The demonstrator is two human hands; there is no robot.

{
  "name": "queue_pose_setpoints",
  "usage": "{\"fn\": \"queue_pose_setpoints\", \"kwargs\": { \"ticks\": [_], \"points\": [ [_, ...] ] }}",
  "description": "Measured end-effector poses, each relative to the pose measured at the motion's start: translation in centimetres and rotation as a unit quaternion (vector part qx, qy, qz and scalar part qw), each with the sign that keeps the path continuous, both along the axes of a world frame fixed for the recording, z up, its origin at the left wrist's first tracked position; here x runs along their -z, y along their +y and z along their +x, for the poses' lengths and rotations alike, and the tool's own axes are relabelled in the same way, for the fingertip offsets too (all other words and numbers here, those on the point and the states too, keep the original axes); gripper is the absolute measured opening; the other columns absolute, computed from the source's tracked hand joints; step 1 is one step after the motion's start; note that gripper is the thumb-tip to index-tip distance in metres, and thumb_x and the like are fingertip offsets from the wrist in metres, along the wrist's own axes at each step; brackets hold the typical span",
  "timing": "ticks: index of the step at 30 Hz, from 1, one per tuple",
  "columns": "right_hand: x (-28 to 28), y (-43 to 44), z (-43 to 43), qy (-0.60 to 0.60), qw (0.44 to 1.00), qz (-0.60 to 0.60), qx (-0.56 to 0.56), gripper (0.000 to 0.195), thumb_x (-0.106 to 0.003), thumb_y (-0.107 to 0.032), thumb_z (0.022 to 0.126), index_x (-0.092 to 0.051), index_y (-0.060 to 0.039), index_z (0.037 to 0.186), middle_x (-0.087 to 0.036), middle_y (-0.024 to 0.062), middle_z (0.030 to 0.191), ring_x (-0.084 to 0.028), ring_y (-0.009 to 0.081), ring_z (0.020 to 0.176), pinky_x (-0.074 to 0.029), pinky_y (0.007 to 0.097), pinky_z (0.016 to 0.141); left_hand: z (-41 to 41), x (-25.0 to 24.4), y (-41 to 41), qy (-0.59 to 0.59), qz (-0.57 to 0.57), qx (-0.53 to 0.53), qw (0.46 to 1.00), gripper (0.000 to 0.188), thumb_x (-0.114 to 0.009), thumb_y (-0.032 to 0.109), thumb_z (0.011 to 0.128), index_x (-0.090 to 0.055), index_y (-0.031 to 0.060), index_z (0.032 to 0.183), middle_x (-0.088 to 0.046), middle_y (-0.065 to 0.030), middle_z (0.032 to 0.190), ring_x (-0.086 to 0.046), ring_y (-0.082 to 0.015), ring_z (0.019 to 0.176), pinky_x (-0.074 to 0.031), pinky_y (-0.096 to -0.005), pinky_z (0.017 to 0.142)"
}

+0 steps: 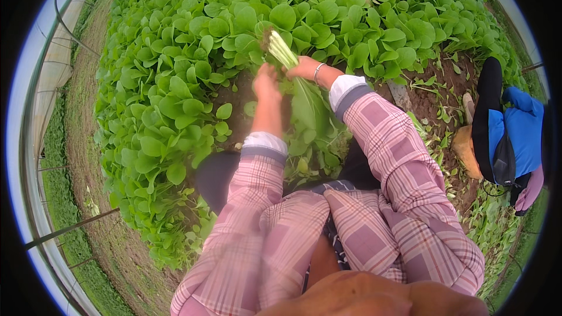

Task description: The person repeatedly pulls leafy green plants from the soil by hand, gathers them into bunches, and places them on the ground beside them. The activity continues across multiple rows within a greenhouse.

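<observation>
My right hand (305, 68), with a bracelet on the wrist, grips a bunch of leafy greens (281, 49). The pale stems and soil-covered roots point up and away from me. Its broad green leaves (309, 105) hang down below the hand towards my lap. Just left of the bunch is my left hand (267, 82), blurred, near the roots. Whether its fingers hold anything cannot be made out. Bare brown soil (235, 96) shows under and beside my forearms, and loose leaves (316, 158) lie between my knees.
A dense bed of leafy greens (246, 17) spreads ahead and to my left. A flat grey piece (399, 95) lies on the soil at right, among scattered leaves (443, 101). Another person in blue (522, 131) is close on my right. A metal pole (72, 228) crosses at far left.
</observation>
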State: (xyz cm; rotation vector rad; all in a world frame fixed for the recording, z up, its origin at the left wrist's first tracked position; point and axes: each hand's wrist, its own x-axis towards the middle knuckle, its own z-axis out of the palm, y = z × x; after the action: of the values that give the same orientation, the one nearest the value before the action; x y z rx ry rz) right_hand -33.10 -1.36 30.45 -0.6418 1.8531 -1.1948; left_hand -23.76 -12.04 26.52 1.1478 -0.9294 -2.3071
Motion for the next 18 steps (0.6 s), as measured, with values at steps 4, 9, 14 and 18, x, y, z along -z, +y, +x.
{"fn": "queue_pose_setpoints", "kwargs": {
  "ticks": [4,9,14,18],
  "points": [
    [-6.3,1.3,-0.3,-0.185,0.975,-0.119,-0.043,0.036,-0.065,-0.012,0.072,-0.059,-0.0001,0.105,-0.063,0.0082,0.088,-0.058,0.0164,0.082,-0.045,0.0290,0.077,1.6,-7.6,-0.5,0.079,-0.072,0.080,0.991,0.048,-0.055,0.026,0.086,-0.042,0.0072,0.128,-0.050,-0.0079,0.122,-0.044,-0.0237,0.114,-0.023,-0.0412,0.101],
    [-8.5,2.3,0.5,-0.187,0.964,-0.179,-0.052,0.038,-0.067,-0.015,0.072,-0.058,0.0000,0.107,-0.062,0.0068,0.092,-0.058,0.0169,0.084,-0.045,0.0289,0.077,2.4,-12.9,0.8,0.096,-0.104,0.189,0.972,0.058,-0.061,0.030,0.082,-0.038,0.0051,0.129,-0.049,-0.0100,0.122,-0.044,-0.0226,0.113,-0.027,-0.0388,0.098],
    [-7.7,1.0,2.5,0.096,0.995,-0.021,0.006,0.040,-0.066,-0.018,0.071,-0.057,0.0013,0.105,-0.062,0.0169,0.097,-0.060,0.0251,0.090,-0.046,0.0330,0.078,1.8,-14.0,3.2,0.002,-0.209,0.208,0.956,0.056,-0.067,0.027,0.078,-0.043,0.0009,0.122,-0.054,-0.0106,0.112,-0.051,-0.0205,0.101,-0.042,-0.0360,0.082],
    [-6.3,-0.1,4.8,0.250,0.968,-0.020,0.004,0.043,-0.062,-0.024,0.073,-0.056,0.0006,0.108,-0.059,0.0219,0.102,-0.058,0.0327,0.095,-0.046,0.0351,0.081,0.3,-10.6,1.4,0.014,-0.127,0.188,0.974,0.037,-0.064,0.017,0.081,-0.054,-0.0047,0.108,-0.062,-0.0130,0.098,-0.060,-0.0208,0.084,-0.048,-0.0330,0.072]
  ]
}}
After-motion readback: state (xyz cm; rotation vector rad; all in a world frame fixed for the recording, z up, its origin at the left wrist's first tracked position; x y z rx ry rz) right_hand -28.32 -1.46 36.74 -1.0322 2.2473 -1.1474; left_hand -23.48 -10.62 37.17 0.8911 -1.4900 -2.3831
